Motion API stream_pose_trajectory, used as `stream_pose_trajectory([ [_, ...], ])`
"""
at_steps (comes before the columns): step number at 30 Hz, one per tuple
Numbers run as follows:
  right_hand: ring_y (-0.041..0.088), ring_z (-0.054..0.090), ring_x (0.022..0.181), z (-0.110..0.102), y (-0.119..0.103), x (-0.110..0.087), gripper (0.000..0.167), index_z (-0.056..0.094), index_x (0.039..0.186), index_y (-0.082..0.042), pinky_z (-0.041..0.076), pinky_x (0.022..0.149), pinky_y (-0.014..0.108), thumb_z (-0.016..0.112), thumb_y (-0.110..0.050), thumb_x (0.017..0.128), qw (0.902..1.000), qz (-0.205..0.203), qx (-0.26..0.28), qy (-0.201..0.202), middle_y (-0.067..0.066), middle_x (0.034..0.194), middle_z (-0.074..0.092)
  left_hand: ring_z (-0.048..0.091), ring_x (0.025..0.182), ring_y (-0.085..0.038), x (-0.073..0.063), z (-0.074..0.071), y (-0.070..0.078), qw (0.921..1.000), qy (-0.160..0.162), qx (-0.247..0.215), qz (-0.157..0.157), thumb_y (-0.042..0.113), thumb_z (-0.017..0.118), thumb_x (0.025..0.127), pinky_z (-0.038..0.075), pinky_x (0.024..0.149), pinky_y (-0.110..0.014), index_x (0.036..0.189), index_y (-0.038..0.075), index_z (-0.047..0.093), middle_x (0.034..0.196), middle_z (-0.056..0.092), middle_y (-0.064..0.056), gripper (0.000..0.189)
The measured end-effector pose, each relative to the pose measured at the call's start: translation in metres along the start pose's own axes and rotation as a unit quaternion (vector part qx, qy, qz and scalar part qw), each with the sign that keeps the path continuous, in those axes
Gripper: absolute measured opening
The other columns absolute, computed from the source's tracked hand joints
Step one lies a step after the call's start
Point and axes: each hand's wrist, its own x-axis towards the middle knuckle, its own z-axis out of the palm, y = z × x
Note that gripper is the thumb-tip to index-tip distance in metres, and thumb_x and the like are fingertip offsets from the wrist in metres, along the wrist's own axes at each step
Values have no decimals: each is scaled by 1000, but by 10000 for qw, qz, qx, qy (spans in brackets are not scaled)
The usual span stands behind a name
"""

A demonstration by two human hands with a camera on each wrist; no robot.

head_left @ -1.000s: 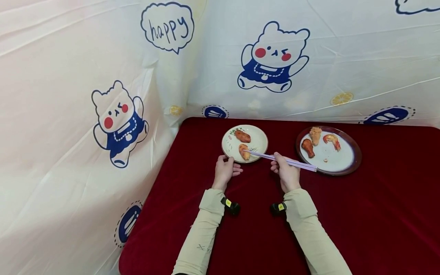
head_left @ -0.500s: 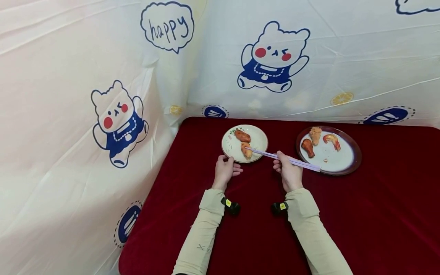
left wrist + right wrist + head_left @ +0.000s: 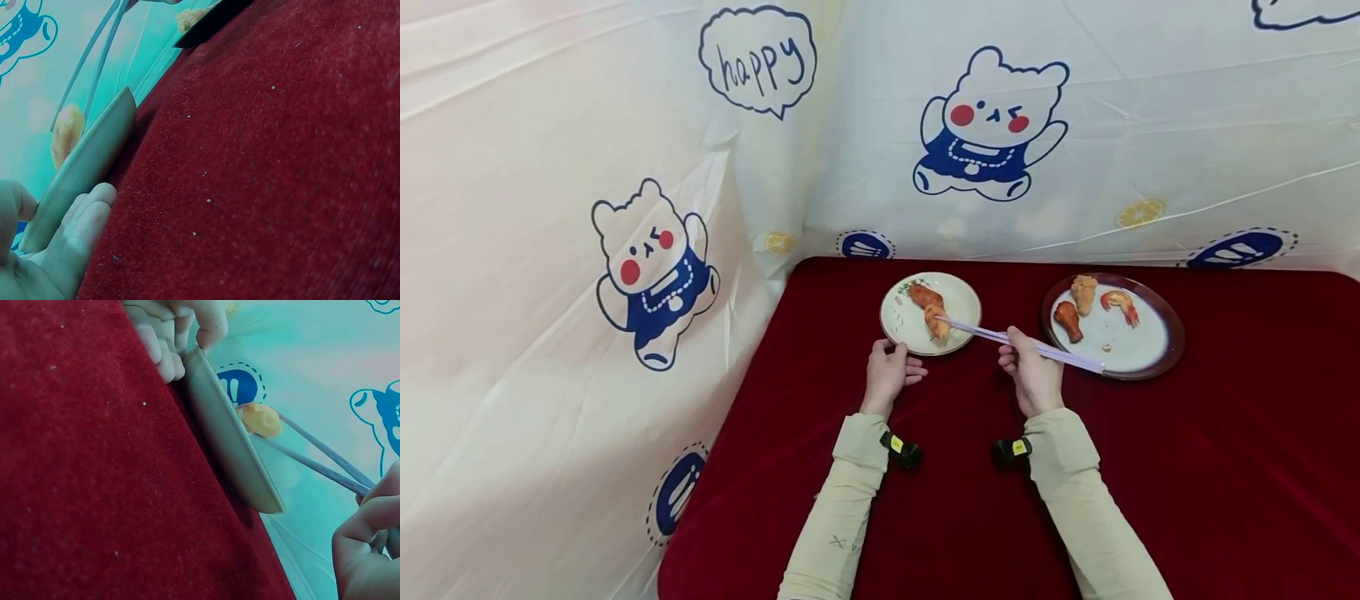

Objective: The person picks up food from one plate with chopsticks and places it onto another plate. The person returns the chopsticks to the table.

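Two chopsticks [image 3: 1067, 357] gripped by right hand [image 3: 1034, 377]; left hand [image 3: 889, 375] pinches small plate [image 3: 961, 303]; shrimp [image 3: 1126, 305] only in head view.

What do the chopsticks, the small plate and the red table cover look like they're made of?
Chopsticks: even pale lilac, smooth; probably plastic, though painted wood is possible. Small plate: smooth cream with a thin brown edge; likely glazed ceramic, perhaps melamine. Table cover: fabric, velvet-like, with a short fuzzy nap in the wrist views.
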Motion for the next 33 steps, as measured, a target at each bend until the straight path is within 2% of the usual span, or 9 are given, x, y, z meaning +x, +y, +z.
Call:
stream_pose_trajectory([
  [11,7,57,50,-9,-10,1,18,71,76,-12,48,51,15,65,-18,92,9995,4,268,176,-3,58,64,72,68,-21,-1,4,-2,10000,-49,50,43,20,43,97,62,63,-30,138,4,35,87,71,-15,45],
  [16,8,56,49,-12,-20,1,10,65,87,-6,47,50,16,64,-15,93,9987,-35,480,138,-1,59,63,73,69,-21,-1,3,0,10000,19,61,66,21,44,97,62,64,-30,137,6,37,90,72,-18,43],
  [21,9,56,50,-21,-30,-2,9,61,97,-6,47,50,16,64,-14,93,9974,-16,710,121,-1,60,64,73,69,-22,-2,1,1,9999,15,43,109,21,44,97,62,64,-30,137,5,37,90,72,-19,44],
  [27,9,56,51,-35,-39,-5,7,63,88,-7,48,50,16,64,-13,92,9937,-99,1102,201,0,60,64,72,67,-21,-2,0,1,9997,-22,47,242,19,43,97,61,62,-30,138,2,35,86,72,-16,44],
  [29,9,56,51,-40,-43,-5,11,63,83,-7,48,50,16,64,-13,92,9913,-146,1288,249,1,60,63,72,69,-22,-3,0,1,9997,-35,70,224,19,42,97,62,63,-30,138,3,35,88,72,-17,44],
  [33,9,55,50,-53,-54,-6,13,61,80,-5,47,47,17,65,-12,91,9847,-178,1703,322,3,60,61,73,73,-23,-3,0,2,9998,-62,98,142,21,43,98,62,66,-31,139,5,35,93,71,-20,44],
])
